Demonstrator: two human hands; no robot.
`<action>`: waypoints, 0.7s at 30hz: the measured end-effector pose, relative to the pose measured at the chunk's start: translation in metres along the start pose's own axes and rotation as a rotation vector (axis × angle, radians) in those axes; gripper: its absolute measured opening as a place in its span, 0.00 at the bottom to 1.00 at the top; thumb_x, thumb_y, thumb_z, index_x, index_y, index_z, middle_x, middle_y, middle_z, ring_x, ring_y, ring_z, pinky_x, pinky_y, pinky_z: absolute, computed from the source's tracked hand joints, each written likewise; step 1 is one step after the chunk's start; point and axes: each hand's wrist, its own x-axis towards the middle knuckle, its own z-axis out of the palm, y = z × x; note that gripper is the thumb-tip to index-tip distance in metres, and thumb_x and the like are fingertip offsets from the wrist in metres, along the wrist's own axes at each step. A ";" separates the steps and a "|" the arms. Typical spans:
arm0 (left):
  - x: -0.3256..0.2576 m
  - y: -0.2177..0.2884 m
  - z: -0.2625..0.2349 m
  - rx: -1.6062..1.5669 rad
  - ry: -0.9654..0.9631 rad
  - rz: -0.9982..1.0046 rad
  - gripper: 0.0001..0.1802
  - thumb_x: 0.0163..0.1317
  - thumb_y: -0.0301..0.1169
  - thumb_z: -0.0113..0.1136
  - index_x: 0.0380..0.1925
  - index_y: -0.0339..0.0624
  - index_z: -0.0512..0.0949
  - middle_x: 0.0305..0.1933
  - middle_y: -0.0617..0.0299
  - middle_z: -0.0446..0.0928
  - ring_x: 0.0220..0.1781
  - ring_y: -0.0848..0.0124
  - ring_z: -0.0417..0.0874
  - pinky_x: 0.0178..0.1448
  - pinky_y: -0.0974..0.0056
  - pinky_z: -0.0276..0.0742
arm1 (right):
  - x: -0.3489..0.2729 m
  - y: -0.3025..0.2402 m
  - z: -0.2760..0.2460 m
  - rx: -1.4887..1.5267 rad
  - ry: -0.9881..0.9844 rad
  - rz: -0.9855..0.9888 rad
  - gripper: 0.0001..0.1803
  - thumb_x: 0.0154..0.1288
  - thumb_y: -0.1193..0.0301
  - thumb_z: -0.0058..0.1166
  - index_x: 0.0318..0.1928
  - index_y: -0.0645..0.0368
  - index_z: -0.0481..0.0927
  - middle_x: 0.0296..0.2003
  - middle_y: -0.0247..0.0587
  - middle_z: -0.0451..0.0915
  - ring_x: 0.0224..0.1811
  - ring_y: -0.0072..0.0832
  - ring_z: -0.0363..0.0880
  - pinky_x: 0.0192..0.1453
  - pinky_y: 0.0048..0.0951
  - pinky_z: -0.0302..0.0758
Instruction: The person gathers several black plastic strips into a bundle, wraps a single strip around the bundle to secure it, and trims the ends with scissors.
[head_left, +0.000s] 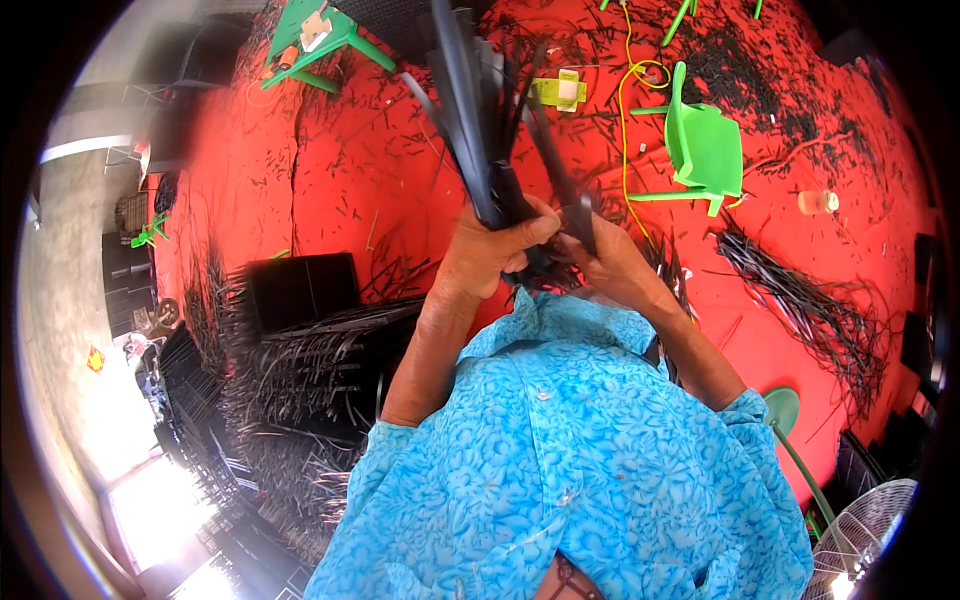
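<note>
Red floor (330, 160), littered with black offcuts, is lying beyond the fingers. Left hand (485, 255) and right hand (610, 265) are gripping, fingers closed, a bundle of black strips (480, 110), long axis pointing away.

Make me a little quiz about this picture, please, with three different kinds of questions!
1. True or false: both hands grip the bundle of long black plastic strips.
2. Pick one. The tipped-over green plastic chair lies on: A) grass B) a red mat C) a wooden table.
3. Fill in: a thin ______ cord runs along the red floor mat beside the chair.

Key
1. True: the left hand and the right hand both close around the strips.
2. B.
3. Yellow.
</note>
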 end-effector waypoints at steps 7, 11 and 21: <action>-0.003 -0.004 0.006 0.086 -0.001 -0.024 0.08 0.47 0.24 0.63 0.30 0.41 0.77 0.24 0.67 0.75 0.15 0.85 0.65 0.14 0.80 0.55 | 0.002 -0.031 -0.003 -0.149 -0.052 -0.070 0.13 0.56 0.74 0.46 0.42 0.64 0.67 0.32 0.58 0.72 0.37 0.51 0.72 0.38 0.40 0.68; -0.002 -0.008 0.004 0.090 0.021 -0.021 0.08 0.47 0.24 0.63 0.30 0.41 0.77 0.23 0.67 0.75 0.15 0.85 0.65 0.14 0.80 0.55 | 0.003 -0.021 -0.001 -0.285 -0.022 -0.038 0.14 0.56 0.73 0.46 0.43 0.65 0.67 0.33 0.60 0.72 0.37 0.50 0.72 0.38 0.39 0.69; 0.000 0.014 -0.015 -0.096 0.029 0.133 0.07 0.51 0.27 0.59 0.29 0.37 0.75 0.20 0.64 0.71 0.11 0.81 0.60 0.15 0.75 0.53 | -0.020 -0.045 -0.022 0.383 -0.199 0.202 0.15 0.61 0.63 0.47 0.42 0.62 0.71 0.22 0.26 0.68 0.22 0.14 0.65 0.25 0.17 0.64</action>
